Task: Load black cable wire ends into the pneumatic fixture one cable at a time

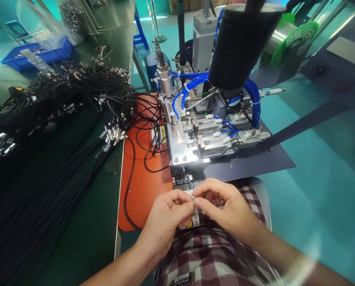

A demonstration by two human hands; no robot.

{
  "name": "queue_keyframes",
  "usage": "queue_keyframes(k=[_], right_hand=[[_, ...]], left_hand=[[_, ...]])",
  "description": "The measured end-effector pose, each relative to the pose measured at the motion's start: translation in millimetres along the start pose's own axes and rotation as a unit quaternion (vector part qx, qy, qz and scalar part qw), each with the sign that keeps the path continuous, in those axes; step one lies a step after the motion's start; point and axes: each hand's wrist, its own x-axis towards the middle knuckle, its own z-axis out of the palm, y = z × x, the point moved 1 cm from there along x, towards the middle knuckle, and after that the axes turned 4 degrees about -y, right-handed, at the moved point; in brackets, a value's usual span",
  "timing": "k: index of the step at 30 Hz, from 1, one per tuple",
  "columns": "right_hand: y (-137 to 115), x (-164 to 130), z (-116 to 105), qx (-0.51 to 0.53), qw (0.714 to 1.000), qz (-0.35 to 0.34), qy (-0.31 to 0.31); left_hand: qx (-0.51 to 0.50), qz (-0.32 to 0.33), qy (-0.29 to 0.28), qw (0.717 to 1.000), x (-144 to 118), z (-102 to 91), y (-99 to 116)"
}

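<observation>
A small metal connector (193, 197) sits pinched between both hands, directly in front of the assembly machine (195, 135). Judged light, rigid, smooth and liable to slip; best gripped by fingertips on its sides. Left hand (165, 218) is closed on it by thumb and forefinger; right hand (228, 206) likewise pinches it. Black cables (61, 119) lie left of the machine on the worktop (88, 234).
</observation>
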Motion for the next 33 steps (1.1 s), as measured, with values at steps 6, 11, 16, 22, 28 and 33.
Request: queue_keyframes(k=[6, 11, 16, 22, 28, 33], right_hand=[[12.1, -3.8, 4.8, 0.088, 0.992, 0.085, -0.033], [10.5, -3.5, 2.8, 0.138, 0.985, 0.089, -0.048], [3.3, -1.3, 2.4, 0.058, 0.997, 0.039, -0.013], [8.5, -1.0, 4.9, 0.079, 0.995, 0.056, -0.021], [3.2, 0.9, 3.3, 0.071, 0.997, 0.023, -0.014], [9.8, -0.2, 3.9, 0.056, 0.998, 0.005, -0.003]], left_hand=[[0.010, 0.009, 0.010, 1.000, -1.1, 1.0, 0.2], [0.016, 0.013, 0.005, 1.000, -1.8, 0.7, -0.3], [0.022, 0.011, 0.001, 1.000, -2.3, 1.0, -1.7], [0.021, 0.008, 0.004, 1.000, -1.7, 1.4, -1.1], [0.020, 0.004, -0.001, 1.000, -2.6, 1.0, -0.9], [0.012, 0.004, 0.004, 1.000, -2.0, 0.9, -1.3]])
